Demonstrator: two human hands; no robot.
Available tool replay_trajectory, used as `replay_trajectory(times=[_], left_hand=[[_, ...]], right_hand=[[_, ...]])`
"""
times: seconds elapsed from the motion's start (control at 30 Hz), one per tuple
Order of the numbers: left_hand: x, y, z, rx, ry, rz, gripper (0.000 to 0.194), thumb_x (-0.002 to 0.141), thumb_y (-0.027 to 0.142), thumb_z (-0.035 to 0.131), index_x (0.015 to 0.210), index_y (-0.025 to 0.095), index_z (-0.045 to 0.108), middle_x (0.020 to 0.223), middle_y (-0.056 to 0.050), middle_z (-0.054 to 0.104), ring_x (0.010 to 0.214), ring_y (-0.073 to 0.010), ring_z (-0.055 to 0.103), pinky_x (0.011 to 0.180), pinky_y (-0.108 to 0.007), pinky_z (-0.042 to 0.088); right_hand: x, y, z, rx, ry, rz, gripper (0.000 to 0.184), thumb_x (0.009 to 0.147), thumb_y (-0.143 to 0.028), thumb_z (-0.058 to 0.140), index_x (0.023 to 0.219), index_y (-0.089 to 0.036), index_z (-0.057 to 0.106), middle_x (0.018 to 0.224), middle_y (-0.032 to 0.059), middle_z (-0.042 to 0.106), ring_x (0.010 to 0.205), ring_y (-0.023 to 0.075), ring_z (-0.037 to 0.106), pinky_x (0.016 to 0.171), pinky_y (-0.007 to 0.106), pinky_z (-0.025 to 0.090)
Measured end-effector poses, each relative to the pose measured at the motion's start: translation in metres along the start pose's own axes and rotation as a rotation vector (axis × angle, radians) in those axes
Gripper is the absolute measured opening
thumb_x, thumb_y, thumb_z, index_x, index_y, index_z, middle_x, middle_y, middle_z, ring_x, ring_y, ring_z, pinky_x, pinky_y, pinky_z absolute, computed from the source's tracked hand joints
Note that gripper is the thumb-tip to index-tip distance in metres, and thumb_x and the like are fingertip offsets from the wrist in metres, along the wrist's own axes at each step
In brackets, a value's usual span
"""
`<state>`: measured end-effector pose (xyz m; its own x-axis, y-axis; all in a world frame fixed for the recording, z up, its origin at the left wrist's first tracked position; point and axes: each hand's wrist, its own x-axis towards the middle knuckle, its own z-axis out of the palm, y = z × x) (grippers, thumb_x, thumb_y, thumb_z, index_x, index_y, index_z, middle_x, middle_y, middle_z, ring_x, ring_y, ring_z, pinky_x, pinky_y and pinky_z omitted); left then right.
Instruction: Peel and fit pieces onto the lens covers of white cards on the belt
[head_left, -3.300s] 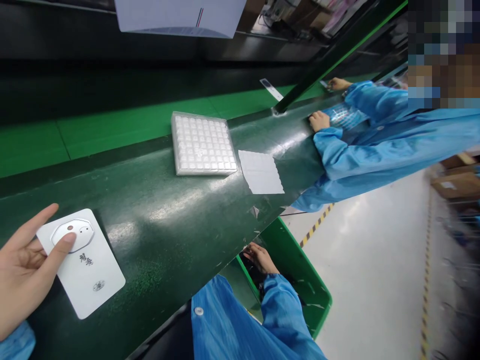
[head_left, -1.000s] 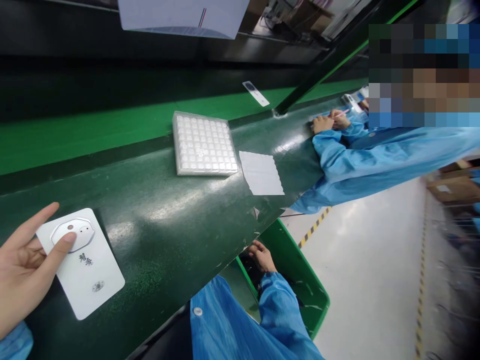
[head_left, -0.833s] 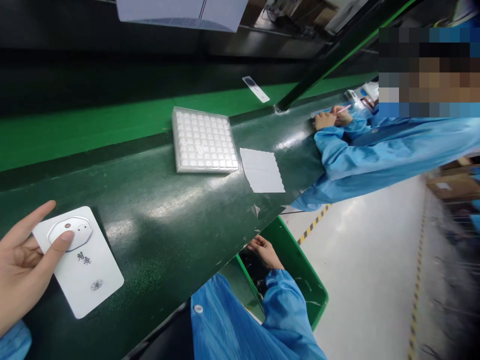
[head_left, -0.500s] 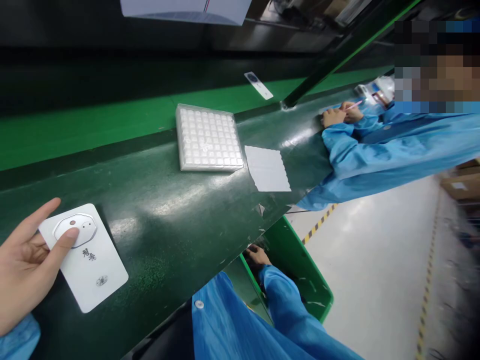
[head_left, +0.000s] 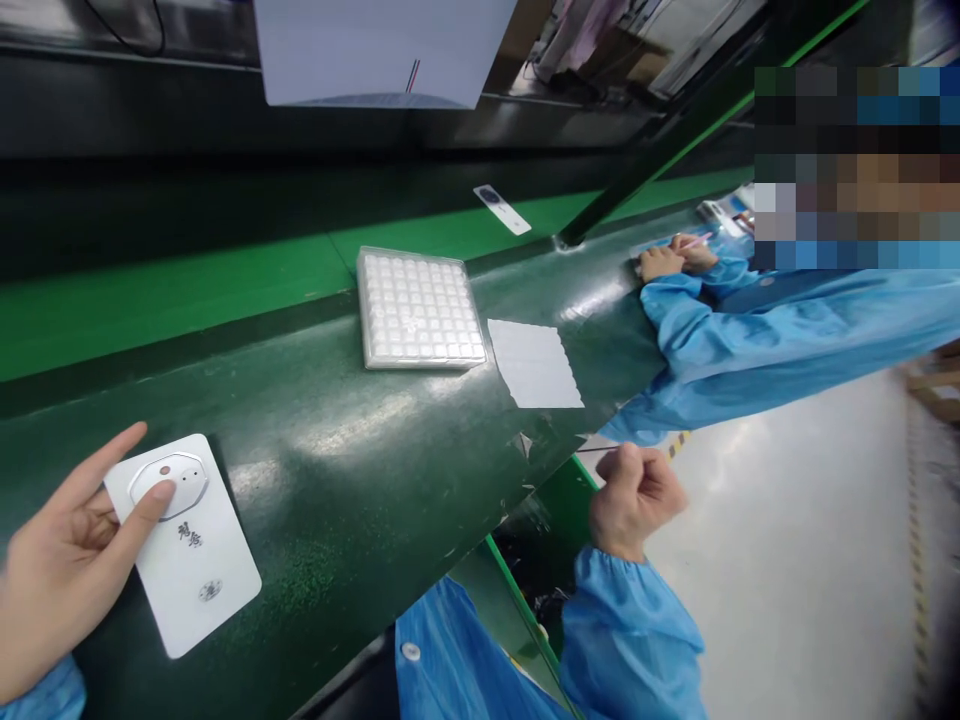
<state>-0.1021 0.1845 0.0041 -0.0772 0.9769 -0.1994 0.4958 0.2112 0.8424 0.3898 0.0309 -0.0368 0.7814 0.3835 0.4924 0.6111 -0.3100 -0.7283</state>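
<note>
At the lower left, my left hand (head_left: 75, 575) is closed on a white phone back cover (head_left: 217, 550), thumb on top and index finger stretched out past its edge. The cover has rounded corners, an octagonal camera ring near the thumb, dark lettering and a small round emblem. It is tilted over the green worktop (head_left: 337, 480). My right hand (head_left: 636, 500) is a fist, raised above the green bin (head_left: 517, 590) at the worktop's front edge. Whatever is inside that fist, if anything, is hidden.
A clear box of white squares (head_left: 421, 312) stands on the worktop, with a white cloth (head_left: 536, 365) beside it. A narrow white card (head_left: 502, 210) leans on the green ledge. To the right, a co-worker's sleeve (head_left: 750, 330) and hands rest on the bench.
My right hand has come up out of the green bin and is now a fist above it. My left hand still holds the cover; the view has tilted slightly upward.
</note>
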Motion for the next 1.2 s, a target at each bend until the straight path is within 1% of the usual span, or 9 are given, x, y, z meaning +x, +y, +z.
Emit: replay_trajectory(times=[0.1,0.17,0.23,0.33,0.43,0.63,0.83,1.0,1.2], left_hand=[[-0.001,0.004,-0.003,-0.115,-0.097,-0.088,0.103,0.066,0.071,0.084,0.155,0.034,0.047,0.081,0.0,0.082,0.071,-0.0272,0.079,0.053,-0.025,0.065],[-0.004,0.012,-0.004,-0.158,-0.121,-0.115,0.109,0.063,0.072,0.086,0.156,0.029,0.046,0.081,-0.002,0.082,0.068,-0.028,0.078,0.052,-0.028,0.065],[-0.009,0.019,-0.003,-0.223,-0.138,-0.117,0.11,0.064,0.07,0.086,0.156,0.026,0.045,0.083,-0.003,0.082,0.067,-0.0279,0.078,0.053,-0.03,0.066],[-0.013,0.021,-0.001,-0.29,-0.134,-0.084,0.103,0.069,0.067,0.084,0.156,0.026,0.046,0.089,-0.004,0.082,0.07,-0.0271,0.078,0.056,-0.029,0.067],[-0.01,0.012,-0.001,-0.302,-0.167,-0.062,0.105,0.068,0.067,0.084,0.156,0.024,0.046,0.091,-0.006,0.082,0.072,-0.0291,0.079,0.056,-0.031,0.067],[-0.005,0.003,-0.004,-0.323,-0.236,-0.046,0.109,0.07,0.07,0.081,0.158,0.021,0.041,0.094,-0.009,0.082,0.075,-0.0302,0.079,0.059,-0.033,0.067],[-0.006,-0.001,-0.006,-0.311,-0.291,-0.006,0.103,0.078,0.067,0.076,0.161,0.022,0.035,0.089,-0.008,0.081,0.068,-0.0286,0.077,0.049,-0.03,0.063],[-0.003,-0.009,-0.002,-0.373,-0.268,-0.03,0.107,0.072,0.067,0.082,0.16,0.025,0.037,0.096,-0.009,0.081,0.075,-0.0312,0.079,0.054,-0.032,0.065],[-0.003,-0.008,-0.003,-0.35,-0.214,-0.023,0.101,0.071,0.064,0.084,0.156,0.027,0.046,0.093,-0.008,0.082,0.074,-0.032,0.079,0.054,-0.032,0.066]], right_hand=[[0.011,-0.051,0.025,0.062,-0.259,-0.201,0.034,0.092,-0.051,0.066,0.086,-0.018,0.071,0.072,0.0013,0.062,0.064,0.0159,0.056,0.063,0.03,0.046],[0.016,-0.081,0.048,0.085,-0.467,-0.384,0.025,0.096,-0.039,0.064,0.101,-0.017,0.075,0.076,0.0021,0.064,0.063,0.0151,0.056,0.062,0.029,0.046],[0.022,-0.106,0.073,0.098,-0.584,-0.516,0.024,0.1,-0.034,0.059,0.106,-0.017,0.075,0.078,0.0029,0.065,0.063,0.0149,0.055,0.061,0.029,0.046],[0.031,-0.134,0.11,0.101,-0.649,-0.598,0.025,0.101,-0.034,0.058,0.104,-0.016,0.075,0.086,0.0064,0.068,0.069,0.0166,0.058,0.065,0.03,0.049],[0.038,-0.152,0.144,0.081,-0.707,-0.648,0.025,0.099,-0.033,0.061,0.107,-0.016,0.077,0.09,0.0074,0.068,0.07,0.0172,0.059,0.07,0.032,0.05],[0.038,-0.178,0.191,0.014,-0.82,-0.721,0.025,0.096,-0.031,0.065,0.113,-0.017,0.079,0.102,0.009,0.07,0.071,0.0179,0.061,0.075,0.033,0.05],[0.038,-0.181,0.211,-0.051,-0.828,-0.693,0.019,0.094,-0.026,0.066,0.102,-0.015,0.08,0.102,0.0108,0.072,0.072,0.019,0.062,0.077,0.034,0.049],[0.036,-0.179,0.212,-0.055,-0.811,-0.64,0.016,0.093,-0.024,0.067,0.097,-0.015,0.079,0.099,0.0104,0.073,0.077,0.0203,0.063,0.08,0.034,0.049],[0.037,-0.184,0.216,-0.048,-0.827,-0.541,0.01,0.088,-0.02,0.071,0.093,-0.014,0.076,0.097,0.0107,0.072,0.079,0.02,0.062,0.079,0.033,0.048]])
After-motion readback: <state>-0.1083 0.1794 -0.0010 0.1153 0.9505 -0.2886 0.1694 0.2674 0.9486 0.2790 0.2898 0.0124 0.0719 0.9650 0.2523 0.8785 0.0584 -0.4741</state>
